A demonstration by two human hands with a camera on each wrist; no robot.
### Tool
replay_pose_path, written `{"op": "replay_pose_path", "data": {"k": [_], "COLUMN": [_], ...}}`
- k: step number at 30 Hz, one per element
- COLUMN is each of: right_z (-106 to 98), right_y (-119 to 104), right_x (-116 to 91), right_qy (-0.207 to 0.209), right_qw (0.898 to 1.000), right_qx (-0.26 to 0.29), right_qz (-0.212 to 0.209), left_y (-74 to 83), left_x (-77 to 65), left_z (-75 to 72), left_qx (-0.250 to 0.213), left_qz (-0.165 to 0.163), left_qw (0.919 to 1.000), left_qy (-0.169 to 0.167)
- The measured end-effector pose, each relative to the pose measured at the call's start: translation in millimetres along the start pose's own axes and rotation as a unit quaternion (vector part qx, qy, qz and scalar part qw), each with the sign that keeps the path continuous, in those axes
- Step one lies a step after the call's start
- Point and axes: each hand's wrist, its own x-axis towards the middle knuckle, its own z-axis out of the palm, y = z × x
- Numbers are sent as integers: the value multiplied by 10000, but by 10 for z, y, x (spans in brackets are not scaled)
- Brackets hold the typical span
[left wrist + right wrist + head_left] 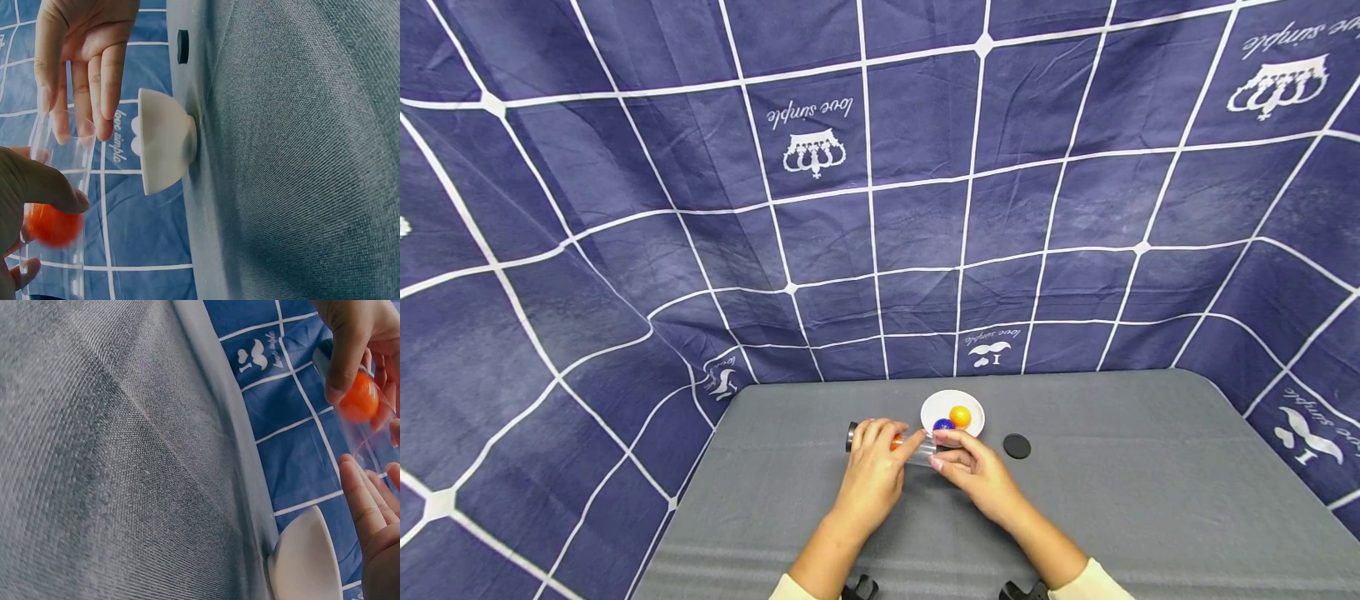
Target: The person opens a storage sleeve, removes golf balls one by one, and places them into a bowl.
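Observation:
My left hand (pixel 875 471) grips a clear plastic tube (pixel 59 159) that lies sideways above the table, its black end (pixel 851 437) to the left. Inside the tube, near the left thumb, sits an orange ball (pixel 55 225), slightly blurred. At the tube's mouth on the right, my right hand (pixel 977 473) holds its fingers mostly straight, fingertips right at the rim. Just behind the hands stands a white bowl (pixel 931 403) with a yellow-orange ball (pixel 960 416) and a blue ball (pixel 944 425) in it, the blue one partly hidden.
A round black lid (pixel 1017 446) lies on the grey cloth-covered table (pixel 1120 483), to the right of the bowl. Blue cloth (pixel 917 225) with white lines hangs behind the table and along both sides.

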Motion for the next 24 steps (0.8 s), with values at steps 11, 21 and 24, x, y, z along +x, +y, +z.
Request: {"op": "replay_pose_path", "data": {"k": [11, 21, 24], "right_z": [-12, -9, -7], "right_y": [45, 45, 45], "right_x": [-21, -27, -28], "right_qy": [23, 31, 29], "right_qw": [10000, 9999, 9998], "right_qx": [67, 145, 179], "right_qz": [-54, -66, -81], "left_y": [9, 10, 8], "left_x": [-6, -16, -24], "left_z": [12, 16, 22], "left_qx": [-2, -60, -73], "left_qz": [-40, -63, -74], "left_qw": [10000, 10000, 9999], "left_qy": [-31, -35, -28]}}
